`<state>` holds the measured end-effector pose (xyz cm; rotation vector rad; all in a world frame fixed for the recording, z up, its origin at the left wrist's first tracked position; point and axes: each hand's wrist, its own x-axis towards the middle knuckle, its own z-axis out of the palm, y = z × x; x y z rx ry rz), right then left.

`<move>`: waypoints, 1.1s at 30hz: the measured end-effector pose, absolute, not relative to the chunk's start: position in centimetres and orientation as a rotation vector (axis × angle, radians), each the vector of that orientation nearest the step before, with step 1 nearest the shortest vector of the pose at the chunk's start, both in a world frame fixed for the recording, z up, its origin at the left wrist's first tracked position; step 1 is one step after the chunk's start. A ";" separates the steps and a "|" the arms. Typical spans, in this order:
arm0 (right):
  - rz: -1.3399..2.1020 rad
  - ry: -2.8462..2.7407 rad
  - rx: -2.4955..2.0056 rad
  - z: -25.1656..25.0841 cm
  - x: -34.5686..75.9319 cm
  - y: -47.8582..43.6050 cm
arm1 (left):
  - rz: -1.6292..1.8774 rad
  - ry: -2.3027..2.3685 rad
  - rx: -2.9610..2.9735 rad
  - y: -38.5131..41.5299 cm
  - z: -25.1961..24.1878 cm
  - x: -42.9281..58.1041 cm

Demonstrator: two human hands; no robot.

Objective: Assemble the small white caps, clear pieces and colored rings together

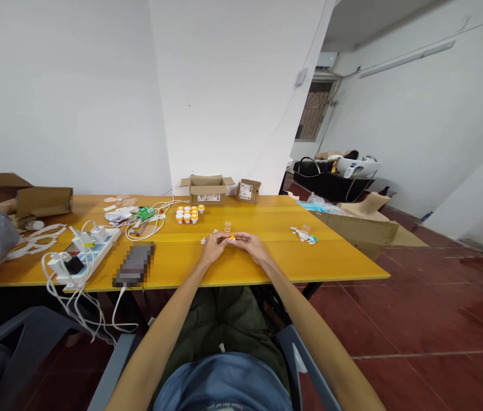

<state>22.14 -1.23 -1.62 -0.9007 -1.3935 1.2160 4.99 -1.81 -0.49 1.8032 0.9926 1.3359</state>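
Grip is narrow: your left hand and right hand meet at frame centre, fingertips seemingly pinching a small orange-and-white piece between them; exact shape too small to tell. Keep the pinch light and even, hands low over the yellow-brown wooden tabletop. Just beyond: a small clear round plastic piece. Small white pieces lie beside your left hand. Farther, upper left of centre: orange-and-white cylindrical jars, open brown cardboard box behind.
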 end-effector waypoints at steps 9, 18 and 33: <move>1.220 -1.409 -0.922 -1.4 22.1 -1.4 | 1.313 1.003 1.798 -2.0 -0.3 5.0; 1.212 -1.405 -0.940 -1.7 22.2 -1.2 | 1.319 0.962 1.835 -2.2 -0.1 4.9; 1.283 -1.338 -0.930 -1.4 22.1 -1.3 | 1.351 0.955 1.874 -2.1 -0.1 4.8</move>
